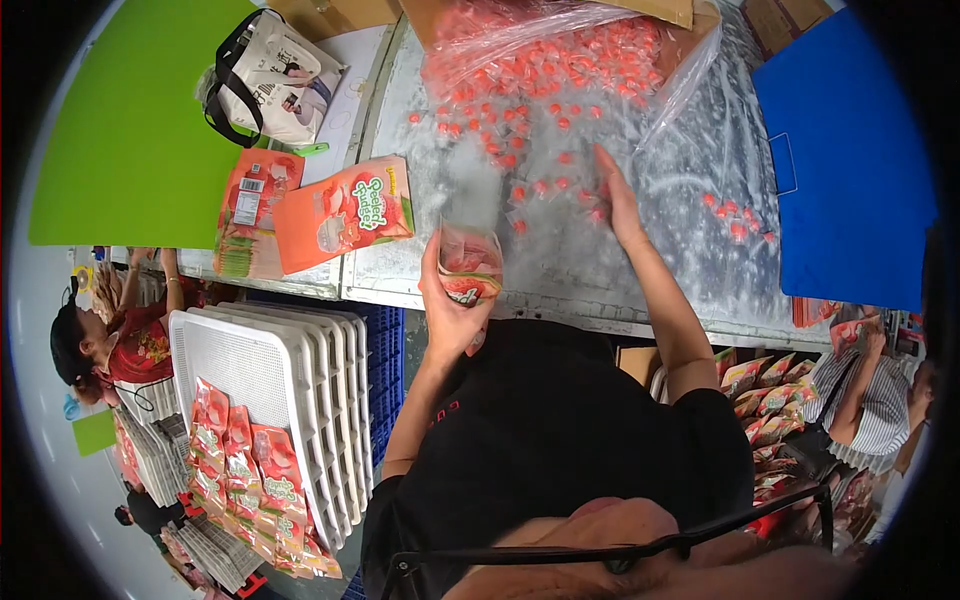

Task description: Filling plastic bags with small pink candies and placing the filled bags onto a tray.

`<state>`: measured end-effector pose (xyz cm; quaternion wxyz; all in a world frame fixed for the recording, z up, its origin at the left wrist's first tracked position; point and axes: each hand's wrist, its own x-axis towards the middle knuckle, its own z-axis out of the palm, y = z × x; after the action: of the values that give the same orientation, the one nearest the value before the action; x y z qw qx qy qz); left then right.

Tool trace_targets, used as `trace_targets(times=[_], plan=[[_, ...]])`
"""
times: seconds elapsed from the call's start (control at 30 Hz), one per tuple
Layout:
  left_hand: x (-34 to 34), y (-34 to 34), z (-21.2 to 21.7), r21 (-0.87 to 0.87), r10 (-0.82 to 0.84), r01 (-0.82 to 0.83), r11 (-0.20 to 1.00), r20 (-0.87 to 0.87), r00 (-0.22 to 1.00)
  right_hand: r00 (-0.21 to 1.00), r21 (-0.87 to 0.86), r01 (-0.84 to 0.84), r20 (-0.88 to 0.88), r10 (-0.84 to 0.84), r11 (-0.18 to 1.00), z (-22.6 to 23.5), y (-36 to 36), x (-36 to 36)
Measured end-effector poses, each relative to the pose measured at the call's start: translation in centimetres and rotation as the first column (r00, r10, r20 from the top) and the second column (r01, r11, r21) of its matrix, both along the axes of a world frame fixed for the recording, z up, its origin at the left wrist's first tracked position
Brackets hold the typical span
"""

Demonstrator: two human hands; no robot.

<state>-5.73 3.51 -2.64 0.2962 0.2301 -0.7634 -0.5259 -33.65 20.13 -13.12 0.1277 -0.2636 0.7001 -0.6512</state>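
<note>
My left hand (440, 312) is wrapped round a red-and-clear candy pouch (468, 258), held upright at the table's near edge with its mouth spread apart. Small red wrapped candies (540, 187) are scattered over the whitish metal table (680, 265) beyond the pouch. Fingers stretched out, my right hand (622, 203) is edge-down on the table, beside some of these candies and holding nothing visible. At the far side, a large heap of the same candies (560, 62) spills from a cardboard box lined with clear plastic (690, 90).
Flat pouches (345, 215) lie stacked at the left, near a white tote bag (285, 85) and a green cutter (312, 149). Stacked white trays (255, 345) with filled pouches (240, 450) stand lower left. A blue panel (850, 160) borders the right; other people work on both sides.
</note>
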Motion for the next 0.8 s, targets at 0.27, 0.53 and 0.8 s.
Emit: trace_targets(times=[0.27, 0.53, 0.8], plan=[[0.5, 0.2, -0.1, 0.065, 0.001, 0.001, 0.998, -0.031, 1.0, 0.994, 0.036, 0.078, 0.068, -0.08, 0.996, 1.1, 2.5, -1.8], [0.7, 0.2, 0.0, 0.096, -0.035, 0.038, 0.995, -0.029, 0.999, 0.87, 0.376, 0.235, -0.493, -0.021, 0.896, -0.2, 2.9, -3.0], [0.8, 0.1, 0.3, 0.075, -0.009, 0.009, 0.997, 0.001, 1.0, 0.843, 0.469, 0.165, -0.524, 0.123, 0.868, 2.1, 3.8, 2.1]])
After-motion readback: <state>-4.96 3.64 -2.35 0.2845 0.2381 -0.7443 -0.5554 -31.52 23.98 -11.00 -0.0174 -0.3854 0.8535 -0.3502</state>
